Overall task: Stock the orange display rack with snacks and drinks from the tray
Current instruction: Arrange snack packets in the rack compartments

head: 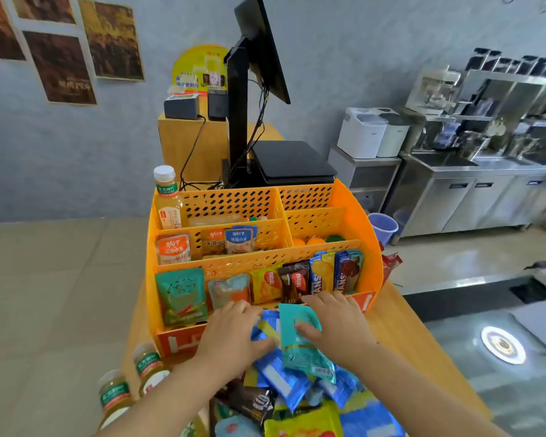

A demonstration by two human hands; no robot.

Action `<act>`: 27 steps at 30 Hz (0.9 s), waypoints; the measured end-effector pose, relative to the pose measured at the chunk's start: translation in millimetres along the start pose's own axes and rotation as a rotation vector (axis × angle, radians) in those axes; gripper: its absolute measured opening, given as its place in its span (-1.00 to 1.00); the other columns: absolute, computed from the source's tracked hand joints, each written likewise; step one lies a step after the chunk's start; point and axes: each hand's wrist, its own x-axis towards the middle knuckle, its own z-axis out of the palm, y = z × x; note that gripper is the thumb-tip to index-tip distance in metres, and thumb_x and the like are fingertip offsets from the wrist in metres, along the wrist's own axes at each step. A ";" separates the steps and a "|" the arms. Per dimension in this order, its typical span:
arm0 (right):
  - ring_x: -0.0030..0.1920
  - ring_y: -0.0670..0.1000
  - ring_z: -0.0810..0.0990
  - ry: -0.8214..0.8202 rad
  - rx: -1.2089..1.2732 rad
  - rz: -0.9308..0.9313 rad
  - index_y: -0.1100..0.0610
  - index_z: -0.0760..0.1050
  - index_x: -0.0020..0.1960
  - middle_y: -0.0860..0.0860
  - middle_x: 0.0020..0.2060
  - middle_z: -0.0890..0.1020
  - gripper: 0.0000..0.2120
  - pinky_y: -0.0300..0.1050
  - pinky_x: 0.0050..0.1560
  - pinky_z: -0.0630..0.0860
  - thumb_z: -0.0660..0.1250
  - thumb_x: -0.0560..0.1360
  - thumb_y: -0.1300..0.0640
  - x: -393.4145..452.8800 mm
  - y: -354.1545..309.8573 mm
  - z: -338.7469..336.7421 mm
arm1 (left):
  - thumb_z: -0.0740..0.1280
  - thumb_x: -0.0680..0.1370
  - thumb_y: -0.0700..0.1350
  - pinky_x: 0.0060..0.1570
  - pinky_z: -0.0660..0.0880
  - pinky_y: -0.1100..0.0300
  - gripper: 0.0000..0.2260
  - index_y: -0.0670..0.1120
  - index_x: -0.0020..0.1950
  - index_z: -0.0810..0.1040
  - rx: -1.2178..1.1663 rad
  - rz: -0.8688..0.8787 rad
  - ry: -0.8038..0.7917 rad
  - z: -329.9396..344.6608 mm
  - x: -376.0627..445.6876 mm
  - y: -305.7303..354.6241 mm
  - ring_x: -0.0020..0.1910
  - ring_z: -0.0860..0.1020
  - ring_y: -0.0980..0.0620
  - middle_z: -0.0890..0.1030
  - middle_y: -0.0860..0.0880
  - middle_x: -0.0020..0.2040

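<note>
The orange display rack (356, 212) stands on the wooden counter, three tiers deep. Its front tier holds upright snack packets, its middle tier fish-snack packets (172, 247), and its back left corner a tea bottle (167, 197). Just in front of the rack, my right hand (334, 326) grips a teal snack packet (303, 342) by its upper part. My left hand (234, 335) presses on blue snack packets (281, 376) at the top of a heap of mixed packets. The tray under the heap is hidden.
Two tea bottles (148, 367) stand left of the heap near the counter's left edge. A monitor on a black stand (249, 89) and a dark scale rise behind the rack. A steel kitchen counter (486, 171) lies to the right.
</note>
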 end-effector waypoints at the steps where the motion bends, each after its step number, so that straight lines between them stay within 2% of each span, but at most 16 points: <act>1: 0.23 0.02 0.42 -0.028 0.030 0.011 -0.11 0.30 0.44 -0.10 0.24 0.50 -0.33 0.00 0.23 0.35 0.05 0.44 -0.43 -1.0 0.6 1.5 | 0.13 0.33 0.51 0.14 0.36 0.13 -0.28 0.13 0.37 0.38 -0.013 -0.018 -0.049 2.1 1.2 1.6 0.18 0.38 0.09 0.43 0.16 0.17; 3: 0.26 0.04 0.40 -0.078 0.048 0.024 -0.09 0.25 0.47 -0.08 0.27 0.46 -0.15 0.04 0.26 0.34 0.02 0.33 -0.55 -2.1 -1.8 5.7 | 0.09 0.23 0.57 0.17 0.33 0.13 -0.12 0.12 0.43 0.29 0.015 -0.017 -0.110 8.4 2.3 5.0 0.21 0.34 0.08 0.38 0.15 0.24; 6: 0.30 0.09 0.34 -0.155 0.087 0.039 -0.07 0.15 0.52 -0.04 0.35 0.39 0.06 0.08 0.29 0.35 -0.01 0.20 -0.67 -4.0 -7.1 13.7 | 0.08 0.21 0.59 0.16 0.31 0.14 -0.06 0.10 0.47 0.25 0.049 0.010 -0.106 15.5 4.5 5.4 0.20 0.31 0.07 0.34 0.13 0.28; 8: 0.30 0.11 0.29 -0.196 0.113 0.052 -0.07 0.11 0.53 -0.03 0.38 0.35 0.12 0.09 0.27 0.35 0.00 0.15 -0.69 -4.0 -9.2 17.1 | 0.08 0.22 0.63 0.17 0.30 0.16 -0.04 0.09 0.47 0.24 0.015 0.002 -0.112 17.3 5.3 3.2 0.20 0.29 0.08 0.33 0.13 0.29; 10: 0.30 0.12 0.26 -0.233 0.155 0.079 -0.05 0.11 0.53 -0.03 0.39 0.33 0.14 0.09 0.28 0.36 0.06 0.12 -0.68 -2.4 -12.5 18.4 | 0.17 0.21 0.59 0.20 0.30 0.19 -0.03 0.08 0.49 0.22 -0.077 -0.027 -0.156 16.7 7.4 2.0 0.23 0.26 0.10 0.30 0.13 0.30; 13: 0.33 0.16 0.23 -0.298 0.197 0.130 -0.02 0.07 0.55 0.02 0.39 0.30 0.10 0.10 0.29 0.34 0.23 0.15 -0.54 1.8 -13.9 18.6 | 0.42 0.25 0.40 0.18 0.33 0.22 -0.09 0.09 0.51 0.22 -0.210 -0.103 -0.172 14.8 10.5 0.5 0.27 0.29 0.10 0.29 0.12 0.33; 15: 0.31 0.20 0.24 -0.309 0.213 0.164 0.01 0.04 0.55 0.05 0.38 0.28 0.05 0.08 0.26 0.36 0.35 0.21 -0.37 5.5 -12.8 18.9 | 0.50 0.27 0.29 0.16 0.37 0.22 -0.12 0.10 0.50 0.23 -0.261 -0.144 -0.152 13.7 12.3 -1.6 0.27 0.35 0.08 0.28 0.10 0.36; 18: 0.30 0.20 0.26 -0.304 0.275 0.203 0.03 0.00 0.55 0.07 0.39 0.25 0.01 0.04 0.21 0.40 0.44 0.26 -0.19 9.7 -9.2 19.7 | 0.53 0.29 0.22 0.18 0.39 0.19 -0.18 0.10 0.48 0.28 -0.293 -0.179 -0.122 11.2 12.8 -2.8 0.27 0.38 0.07 0.31 0.09 0.36; 23: 0.28 0.18 0.29 -0.253 0.296 0.247 0.02 0.00 0.54 0.07 0.37 0.24 0.00 -0.01 0.10 0.47 0.48 0.27 -0.09 12.7 -3.2 19.2 | 0.50 0.33 0.24 0.24 0.33 0.15 -0.27 0.11 0.44 0.35 -0.251 -0.180 -0.068 9.8 10.1 -2.4 0.31 0.34 0.07 0.37 0.10 0.34; 27: 0.30 0.19 0.30 -0.207 0.381 0.273 0.03 -0.02 0.55 0.08 0.40 0.18 -0.02 0.02 0.11 0.53 0.48 0.29 0.07 14.8 0.3 18.4 | 0.46 0.35 0.28 0.27 0.30 0.13 -0.29 0.13 0.44 0.34 -0.214 -0.193 -0.043 10.5 7.5 -0.9 0.32 0.32 0.08 0.38 0.12 0.34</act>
